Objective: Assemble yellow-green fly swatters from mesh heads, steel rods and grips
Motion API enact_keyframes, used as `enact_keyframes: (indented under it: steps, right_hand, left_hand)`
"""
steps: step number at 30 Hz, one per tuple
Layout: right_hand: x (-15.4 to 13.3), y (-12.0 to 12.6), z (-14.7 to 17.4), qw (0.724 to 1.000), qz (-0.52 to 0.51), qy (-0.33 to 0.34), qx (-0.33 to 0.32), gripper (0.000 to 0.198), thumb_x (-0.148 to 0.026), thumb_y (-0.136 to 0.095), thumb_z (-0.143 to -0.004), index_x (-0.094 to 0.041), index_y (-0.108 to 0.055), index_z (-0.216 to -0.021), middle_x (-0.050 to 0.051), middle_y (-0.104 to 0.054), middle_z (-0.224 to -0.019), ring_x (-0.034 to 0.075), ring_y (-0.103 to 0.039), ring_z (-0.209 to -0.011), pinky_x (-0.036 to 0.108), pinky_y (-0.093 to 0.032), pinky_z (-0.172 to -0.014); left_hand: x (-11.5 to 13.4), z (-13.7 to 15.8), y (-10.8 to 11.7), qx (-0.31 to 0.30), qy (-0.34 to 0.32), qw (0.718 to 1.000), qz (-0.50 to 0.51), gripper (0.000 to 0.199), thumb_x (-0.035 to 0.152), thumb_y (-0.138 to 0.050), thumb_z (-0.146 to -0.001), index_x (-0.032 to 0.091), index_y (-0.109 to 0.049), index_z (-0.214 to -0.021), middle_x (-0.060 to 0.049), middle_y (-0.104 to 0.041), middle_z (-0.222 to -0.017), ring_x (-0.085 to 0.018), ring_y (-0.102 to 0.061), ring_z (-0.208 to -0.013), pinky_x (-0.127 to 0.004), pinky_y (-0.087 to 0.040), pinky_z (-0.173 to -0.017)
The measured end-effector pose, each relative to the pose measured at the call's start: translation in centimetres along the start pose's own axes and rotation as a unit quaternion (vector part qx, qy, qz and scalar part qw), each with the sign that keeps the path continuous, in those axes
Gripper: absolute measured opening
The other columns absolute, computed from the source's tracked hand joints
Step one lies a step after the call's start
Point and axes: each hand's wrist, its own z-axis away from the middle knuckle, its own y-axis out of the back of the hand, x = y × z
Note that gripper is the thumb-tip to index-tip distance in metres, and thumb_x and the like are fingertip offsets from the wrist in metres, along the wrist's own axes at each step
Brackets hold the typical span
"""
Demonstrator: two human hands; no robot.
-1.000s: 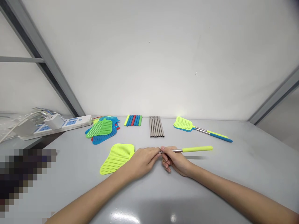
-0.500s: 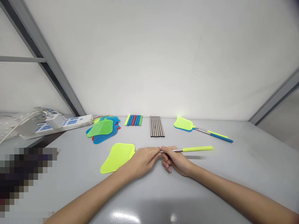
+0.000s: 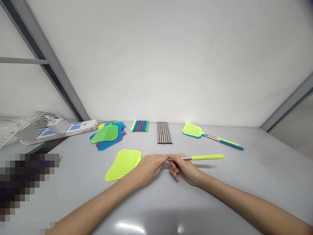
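A yellow-green fly swatter head (image 3: 124,164) lies to the left, its neck covered by my left hand (image 3: 151,168). That hand is closed, palm down, where the neck meets a thin silver rod. My right hand (image 3: 184,169) pinches the same metal rod (image 3: 187,158) between thumb and forefinger, its other fingers loosely curled. Beyond it, a yellow-green handle (image 3: 207,157) sticks out to the right, slightly above the tabletop. The two hands nearly touch, and the joint between head and rod is hidden under them.
Green and blue swatter heads (image 3: 107,134) are piled at back left beside a power strip (image 3: 83,126). Coloured handles (image 3: 140,126) and metal rods (image 3: 164,133) lie in rows near the wall. Two complete swatters (image 3: 212,137) rest at back right.
Almost nothing differs. The yellow-green handle's far end has shifted very slightly down and to the right; both hands keep their hold.
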Motion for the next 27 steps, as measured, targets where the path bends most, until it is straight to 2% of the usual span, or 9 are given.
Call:
enact_keyframes:
  steps: [5, 10, 19, 27]
  right_hand:
    - [-0.3, -0.1, 0.3, 1.0, 0.006, -0.005, 0.001, 0.04, -0.04, -0.05, -0.077, -0.018, -0.031, -0.049, -0.008, -0.023, -0.041, 0.005, -0.03, -0.034, 0.016, -0.024, -0.028]
    - [-0.8, -0.3, 0.3, 1.0, -0.011, -0.016, 0.017, 0.031, -0.038, -0.052, -0.076, -0.017, -0.038, -0.057, -0.01, -0.018, -0.046, 0.004, -0.021, -0.036, 0.014, -0.015, -0.029]
    - [-1.0, -0.6, -0.2, 0.998, -0.038, -0.012, 0.053, 0.034, -0.036, -0.05, -0.075, -0.019, -0.029, -0.055, -0.009, -0.018, -0.047, 0.004, -0.02, -0.037, 0.016, -0.013, -0.032]
    - [-0.8, -0.8, -0.5, 0.997, -0.052, -0.01, 0.064, 0.035, -0.035, -0.05, -0.076, -0.019, -0.028, -0.054, -0.009, -0.018, -0.047, 0.003, -0.02, -0.037, 0.016, -0.012, -0.032]
  left_hand:
    - [0.0, 0.1, -0.4, 0.013, 0.011, 0.997, -0.076, 0.027, 0.025, -0.025, -0.09, 0.02, -0.051, -0.083, 0.001, -0.061, -0.079, -0.014, -0.056, -0.069, -0.023, -0.035, -0.059]
    - [-0.6, -0.8, -0.2, 0.018, -0.021, 0.988, -0.152, 0.025, 0.026, -0.029, -0.089, 0.019, -0.047, -0.073, 0.002, -0.058, -0.067, -0.012, -0.053, -0.059, -0.022, -0.029, -0.052]
    - [-2.7, -2.2, 0.4, 0.018, -0.079, 0.981, -0.174, 0.021, 0.022, -0.032, -0.087, 0.018, -0.042, -0.069, 0.004, -0.056, -0.064, -0.01, -0.05, -0.057, -0.021, -0.026, -0.05]
    - [-3.5, -2.3, 0.9, 0.023, -0.099, 0.978, -0.18, 0.023, 0.022, -0.03, -0.088, 0.018, -0.042, -0.068, 0.004, -0.054, -0.061, -0.01, -0.049, -0.054, -0.022, -0.024, -0.049]
